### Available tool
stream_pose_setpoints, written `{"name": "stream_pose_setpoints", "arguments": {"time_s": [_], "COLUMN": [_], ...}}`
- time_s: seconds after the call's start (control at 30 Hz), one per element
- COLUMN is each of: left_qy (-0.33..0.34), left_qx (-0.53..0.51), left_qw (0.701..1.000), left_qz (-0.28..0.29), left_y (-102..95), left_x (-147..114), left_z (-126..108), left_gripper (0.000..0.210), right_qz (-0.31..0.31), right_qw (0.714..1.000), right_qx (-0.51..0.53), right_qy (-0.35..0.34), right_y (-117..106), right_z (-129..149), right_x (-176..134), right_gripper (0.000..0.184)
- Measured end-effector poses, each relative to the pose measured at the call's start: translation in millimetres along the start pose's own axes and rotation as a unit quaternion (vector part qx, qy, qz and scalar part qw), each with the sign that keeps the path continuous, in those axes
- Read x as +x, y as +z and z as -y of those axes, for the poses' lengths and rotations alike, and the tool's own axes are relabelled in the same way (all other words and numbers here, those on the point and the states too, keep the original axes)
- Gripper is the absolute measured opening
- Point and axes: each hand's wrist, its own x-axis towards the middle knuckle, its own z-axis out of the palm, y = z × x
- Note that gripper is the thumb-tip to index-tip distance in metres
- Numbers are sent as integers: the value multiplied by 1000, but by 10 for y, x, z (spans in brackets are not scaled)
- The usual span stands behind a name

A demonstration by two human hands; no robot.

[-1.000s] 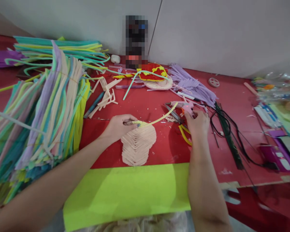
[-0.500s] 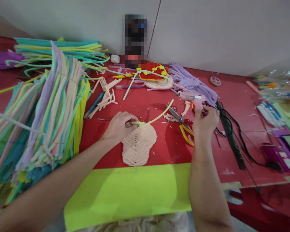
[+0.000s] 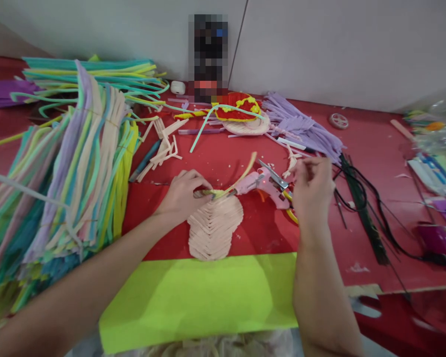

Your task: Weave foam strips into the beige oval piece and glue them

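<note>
My left hand (image 3: 186,193) is closed at the top edge of a pale, ribbed, leaf-like piece (image 3: 212,228) made of pipe cleaners. It pinches a yellow pipe cleaner (image 3: 241,179), whose free end curves up to the right. A pink hot glue gun (image 3: 258,182) points left, its nozzle close to this strip. Scissors (image 3: 273,174) with yellow-lined handles overlap the gun in view. Just right of the gun handle is my right hand (image 3: 314,183), fingers curled together. What it holds, if anything, is hidden.
Bundles of coloured pipe cleaners (image 3: 89,163) fill the left side. Purple pipe cleaners (image 3: 305,124) and a red-and-yellow piece (image 3: 238,108) lie at the back. A black cable (image 3: 379,218) and green stems (image 3: 364,218) run along the right. Lime-green sheet (image 3: 200,292) lies in front.
The glue gun has moved left and toward me, from near my right hand to beside the leaf-like piece. My right hand has shifted slightly; my left hand stays at the top edge.
</note>
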Motion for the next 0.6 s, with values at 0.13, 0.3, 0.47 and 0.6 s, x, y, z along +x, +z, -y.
{"name": "stream_pose_setpoints", "arguments": {"time_s": [0.13,0.3,0.47,0.6], "left_qy": [-5,-10,1,18], "left_qx": [1,0,-5,-8], "left_qw": [1000,1000,1000,1000], "left_qz": [6,18,18,17], "left_y": [-7,-19,-17,-8], "left_x": [0,0,-3,-3], "left_z": [-14,-25,-13,-7], "left_gripper": [10,16,22,17], "right_qz": [68,196,329,369], "right_qw": [997,978,940,923], "right_qx": [-33,-62,-89,-97], "right_qy": [-20,-19,-6,-45], "right_y": [52,-104,-231,-217], "right_z": [-17,42,59,36], "right_x": [-13,12,-8,-29], "right_gripper": [13,27,42,42]}}
